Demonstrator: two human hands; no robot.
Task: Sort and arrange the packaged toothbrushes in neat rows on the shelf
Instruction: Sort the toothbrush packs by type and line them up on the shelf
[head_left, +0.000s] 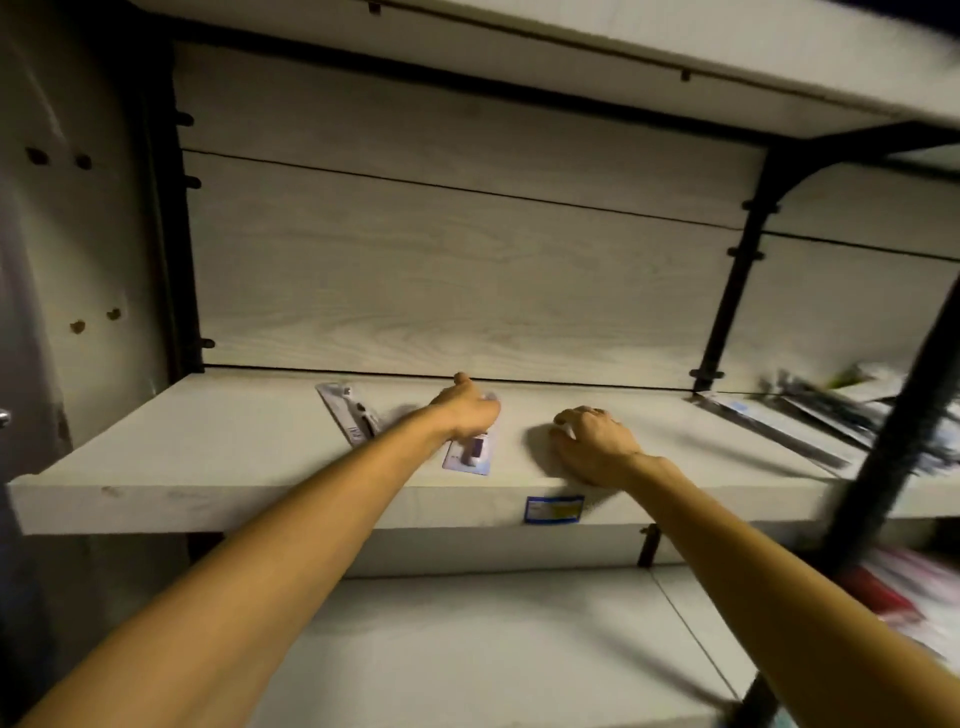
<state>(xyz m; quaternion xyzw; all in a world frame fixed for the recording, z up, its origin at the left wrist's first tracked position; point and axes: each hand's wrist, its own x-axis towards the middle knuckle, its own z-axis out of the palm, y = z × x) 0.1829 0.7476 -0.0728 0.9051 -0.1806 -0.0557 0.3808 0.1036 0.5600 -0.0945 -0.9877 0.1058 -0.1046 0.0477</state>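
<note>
Two packaged toothbrushes lie flat on the pale wooden shelf (208, 457). One toothbrush pack (349, 413) lies at the back left, angled toward the rear wall. My left hand (467, 408) rests on top of a second toothbrush pack (470, 453), covering its far end; its near end shows below my wrist. My right hand (592, 441) lies on the bare shelf to the right with fingers loosely curled and nothing in it. More toothbrush packs (779, 423) lie blurred on the neighbouring shelf section at the right.
A blue price label (553, 508) sticks to the shelf's front edge. Black metal uprights (732, 291) and a bracket divide the sections. Another shelf hangs overhead, a lower shelf (493, 639) sits below, and red packaged goods (893, 587) blur at the lower right.
</note>
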